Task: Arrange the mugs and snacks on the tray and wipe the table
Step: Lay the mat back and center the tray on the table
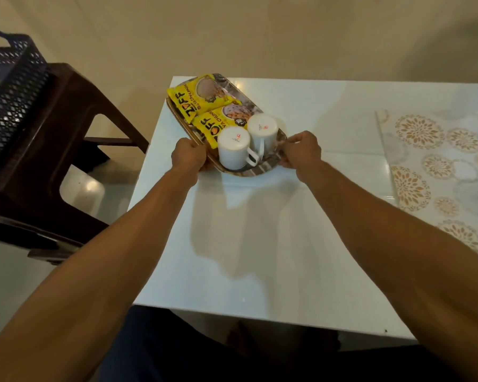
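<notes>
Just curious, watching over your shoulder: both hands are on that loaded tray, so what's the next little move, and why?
Probably lift the tray slightly and carry it aside. The left hand and right hand each grip an edge, and both mugs and snack packets already sit on it, so the table has yet to be wiped.

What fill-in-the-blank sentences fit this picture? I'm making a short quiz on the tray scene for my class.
1. Both mugs stand ____ on the tray.
2. The number of yellow snack packets on the tray is ____.
3. The left hand and right hand each grip the tray's ____.

Missing words: upside down; two; rim
</notes>
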